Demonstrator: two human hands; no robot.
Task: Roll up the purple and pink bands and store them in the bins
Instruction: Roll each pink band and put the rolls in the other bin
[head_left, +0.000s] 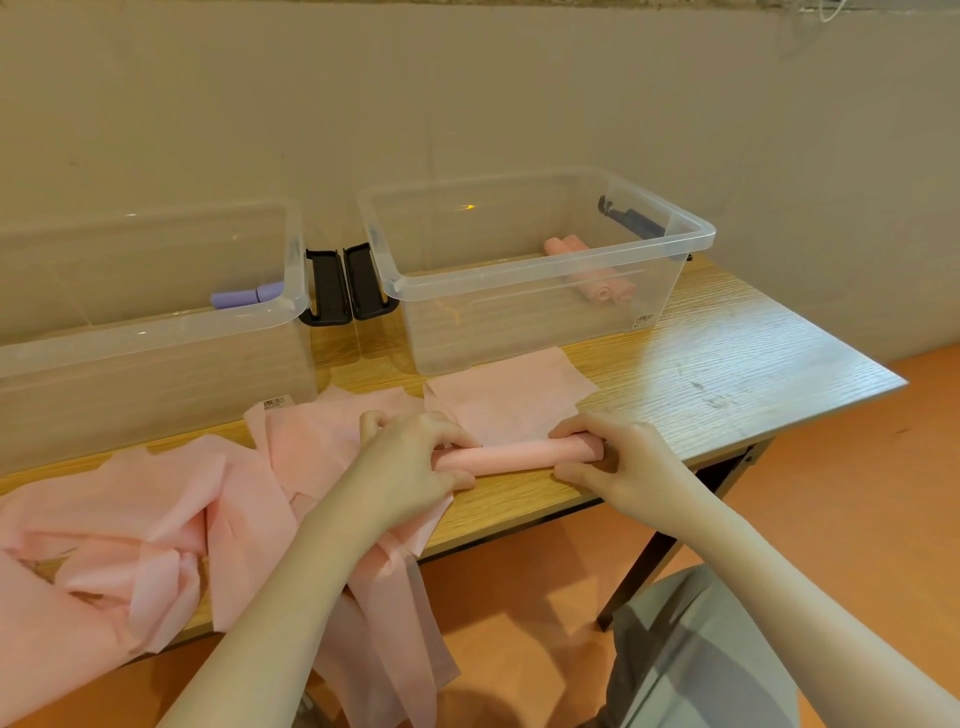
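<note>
A pink band (511, 402) lies flat on the wooden table, its near end wound into a roll (519, 454). My left hand (415, 460) grips the roll's left end and my right hand (618, 457) grips its right end, fingers curled over it. A heap of loose pink bands (156, 519) covers the table's left part and hangs over the front edge. The right clear bin (550, 283) holds several rolled pink bands (597, 283). In the left clear bin (156, 332) lie rolled purple bands (247, 297).
Black latches (345, 286) of the two bins meet between them. The table's (727, 353) right corner and front edge are close to my hands. An orange floor lies below, and my knee in grey cloth (701, 649) is at the lower right. A wall stands behind the bins.
</note>
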